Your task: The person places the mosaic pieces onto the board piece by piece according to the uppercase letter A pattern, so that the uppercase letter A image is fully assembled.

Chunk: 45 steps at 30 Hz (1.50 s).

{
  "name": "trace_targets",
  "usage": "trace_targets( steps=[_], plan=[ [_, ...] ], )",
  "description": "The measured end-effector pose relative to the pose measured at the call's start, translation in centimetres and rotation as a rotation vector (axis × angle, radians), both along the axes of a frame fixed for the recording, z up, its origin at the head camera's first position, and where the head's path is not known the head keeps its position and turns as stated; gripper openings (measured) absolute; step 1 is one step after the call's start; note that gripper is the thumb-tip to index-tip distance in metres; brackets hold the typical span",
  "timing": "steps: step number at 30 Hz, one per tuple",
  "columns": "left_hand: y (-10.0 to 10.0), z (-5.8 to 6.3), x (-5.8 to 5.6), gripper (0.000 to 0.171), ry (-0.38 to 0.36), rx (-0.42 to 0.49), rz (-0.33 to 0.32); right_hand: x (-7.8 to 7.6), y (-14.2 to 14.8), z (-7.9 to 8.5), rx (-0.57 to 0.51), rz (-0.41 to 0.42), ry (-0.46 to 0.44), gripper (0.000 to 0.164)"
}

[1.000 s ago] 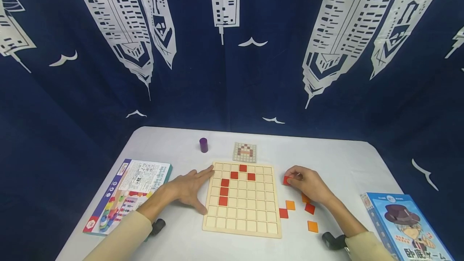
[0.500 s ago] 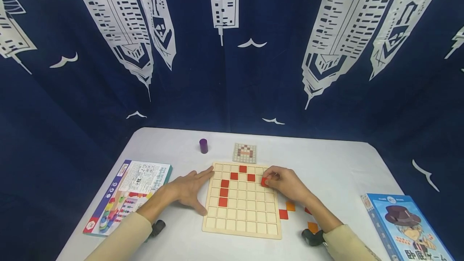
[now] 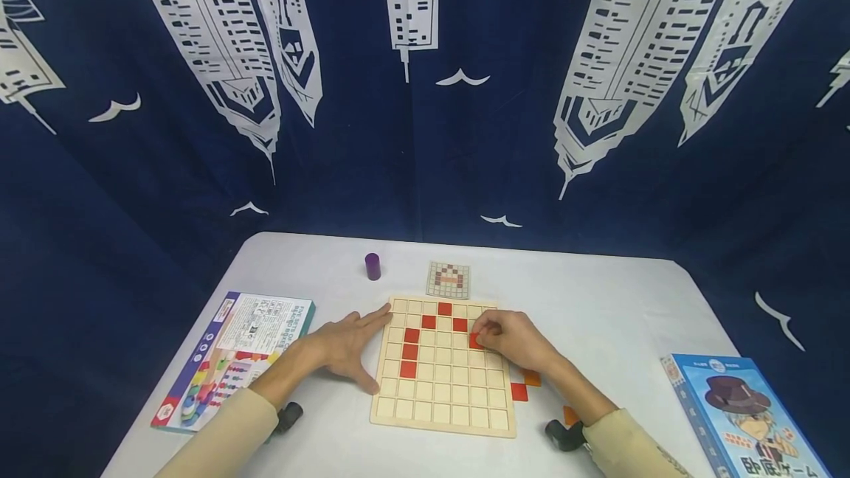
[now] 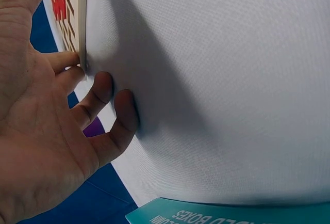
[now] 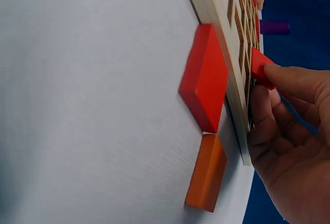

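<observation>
A square wooden grid board point(image 3: 443, 392) lies mid-table in the head view, with several red tiles set in its cells, one of them a red tile point(image 3: 409, 352) in the left part. Along the board's left edge, my left hand point(image 3: 347, 345) is spread, thumb and fingertips touching the rim. The left wrist view shows that hand's fingers point(image 4: 124, 113) beside the board's side. Between thumb and fingers my right hand point(image 3: 514, 340) pinches a square red tile point(image 3: 474, 341) over the board's upper right cells. In the right wrist view the pinched tile point(image 5: 260, 69) is tilted against the grid.
A small pattern card point(image 3: 448, 280) lies beyond the board, a purple cylinder point(image 3: 372, 266) to its left. Loose red point(image 3: 519, 392) and orange tiles point(image 3: 532, 378) lie right of the board, partly behind my forearm. Boxes stand left point(image 3: 232, 360) and right point(image 3: 750, 411).
My right hand has carried the red tile left from beside the board to over its upper right cells, shifting slightly further left in the last half second. My left hand has stayed put.
</observation>
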<state>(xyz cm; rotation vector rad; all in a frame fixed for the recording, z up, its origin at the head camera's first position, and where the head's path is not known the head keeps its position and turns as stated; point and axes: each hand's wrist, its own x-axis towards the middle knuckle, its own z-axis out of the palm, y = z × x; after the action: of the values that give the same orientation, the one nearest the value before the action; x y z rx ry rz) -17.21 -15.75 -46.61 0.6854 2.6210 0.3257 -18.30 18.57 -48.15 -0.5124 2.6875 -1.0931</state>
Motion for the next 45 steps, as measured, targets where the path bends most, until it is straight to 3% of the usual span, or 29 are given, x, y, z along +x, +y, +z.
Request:
trace_targets(
  steps=[14, 45],
  plan=[
    [-0.01, -0.4, 0.14, 0.129, -0.006, -0.002, 0.001, 0.09, -0.42, -0.32, 0.057, -0.008, 0.05, 0.013],
    [0.04, 0.03, 0.09, 0.13, -0.006, 0.021, 0.008, 0.12, -0.31, -0.22, 0.114, 0.009, 0.125, 0.015]
  ],
)
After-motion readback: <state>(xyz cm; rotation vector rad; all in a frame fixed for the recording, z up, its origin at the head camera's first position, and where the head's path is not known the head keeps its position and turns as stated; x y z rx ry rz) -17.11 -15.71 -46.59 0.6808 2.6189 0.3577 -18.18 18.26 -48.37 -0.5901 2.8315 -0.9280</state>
